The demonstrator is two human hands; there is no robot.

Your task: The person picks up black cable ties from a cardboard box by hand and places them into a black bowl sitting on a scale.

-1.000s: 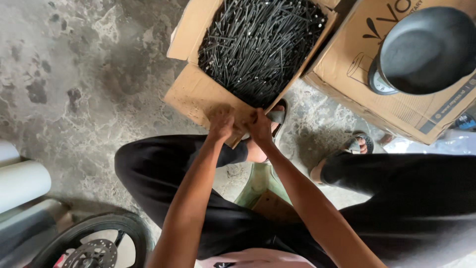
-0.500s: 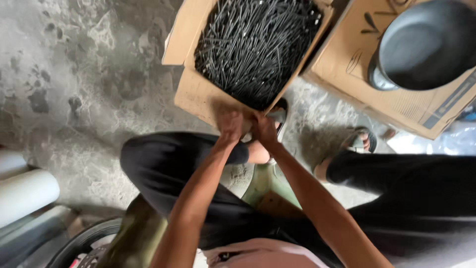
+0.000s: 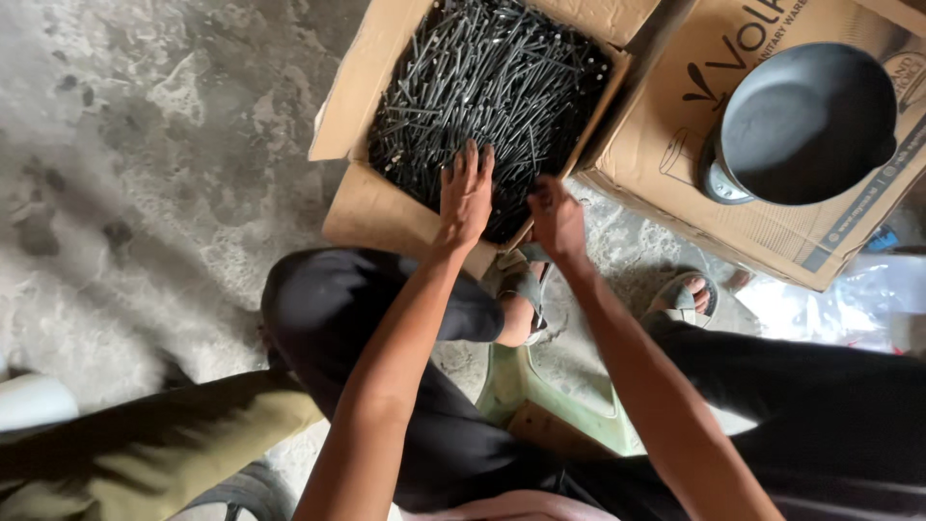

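A heap of long black nails (image 3: 487, 77) fills an open cardboard box (image 3: 371, 207) on the concrete floor (image 3: 145, 174). The left hand (image 3: 466, 193) lies flat on the nails, fingers spread, gripping nothing. The right hand (image 3: 557, 217) curls at the box's near edge; what it holds cannot be told. A dark pan (image 3: 805, 121) sits on a neighbouring carton (image 3: 666, 145).

Soft, even daylight fills the scene, brightest on the concrete floor (image 3: 145, 174) to the left of the hands, where pale patches look slightly washed out. Shadows are faint and diffuse; a weak one lies under the cardboard box (image 3: 386, 207) just below the left hand (image 3: 466, 193). The dark rods (image 3: 482, 87) above the hands carry small glints. The pan (image 3: 805, 121) to the right shows a dull sheen. Edges appear mildly soft, the centre sharp.
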